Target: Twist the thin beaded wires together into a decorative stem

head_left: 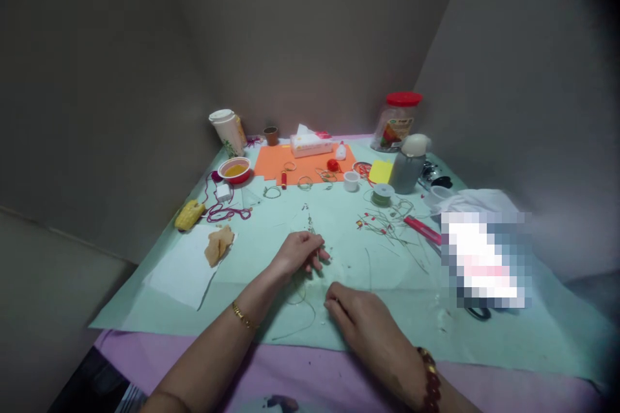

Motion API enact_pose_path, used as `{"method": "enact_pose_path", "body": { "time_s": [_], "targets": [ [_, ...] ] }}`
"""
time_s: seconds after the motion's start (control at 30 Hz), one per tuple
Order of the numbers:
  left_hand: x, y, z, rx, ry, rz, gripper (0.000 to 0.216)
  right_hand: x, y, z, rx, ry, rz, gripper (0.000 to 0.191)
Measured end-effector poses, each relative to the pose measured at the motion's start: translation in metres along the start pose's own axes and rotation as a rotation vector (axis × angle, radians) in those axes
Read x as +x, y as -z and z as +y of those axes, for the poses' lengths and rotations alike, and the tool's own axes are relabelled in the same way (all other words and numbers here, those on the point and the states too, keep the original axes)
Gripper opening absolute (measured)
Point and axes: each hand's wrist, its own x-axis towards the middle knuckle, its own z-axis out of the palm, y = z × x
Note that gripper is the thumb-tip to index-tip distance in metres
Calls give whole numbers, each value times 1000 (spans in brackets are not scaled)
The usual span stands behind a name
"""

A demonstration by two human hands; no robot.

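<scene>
My left hand [301, 253] is above the middle of the sheet, its thumb and curled fingers closed on a thin pale green cord [314, 317]. The cord's loose loop trails down over the sheet below that hand. Nearer to me on the right, my right hand [361, 310] is closed with thumb and forefinger pressed together. Whatever lies in that pinch is too small to make out. Tiny dark beads or bits [310, 219] are scattered just beyond my left hand. The two hands are apart.
A pale green sheet [159, 303] covers the table. Cut cords with red beads [382, 229] and a cord spool [382, 195] lie right, near a grey bottle [408, 168]. White paper [174, 271] and a yellow corn cob [190, 215] lie left. A tissue pack [311, 144] stands behind.
</scene>
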Motion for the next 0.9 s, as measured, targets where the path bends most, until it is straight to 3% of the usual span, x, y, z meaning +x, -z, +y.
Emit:
{"method": "enact_pose_path", "body": {
  "time_s": [0.1, 0.23, 0.37, 0.53, 0.63, 0.73, 0.8, 0.9],
  "targets": [
    [2, 3, -5, -25, -52, 63, 25, 10, 10, 2, -107, 151, -2, 26],
    [2, 6, -10, -28, -66, 42, 28, 45, 22, 13, -252, 85, 208, 16],
    [-2, 9, -7, -59, -73, 64, 30, 78, 11, 20, -292, 63, 144, 11],
    [-2, 15, -4, -120, -36, 49, 19, 91, 4, 24, -257, 55, 146, 17],
    [-1, 16, -5, -142, -32, 62, 15, 93, 9, 25, -12, 9, 215, 14],
    [-2, 14, -7, -189, 15, 35, 18, 94, 15, 23, 470, -111, 142, 5],
    [-3, 13, -7, -208, 52, -9, 23, 94, 16, 22, 758, -180, 69, 12],
    [-4, 11, -6, -193, 51, -47, 35, 94, 17, 20, 995, -227, 74, 21]
  ]
}}
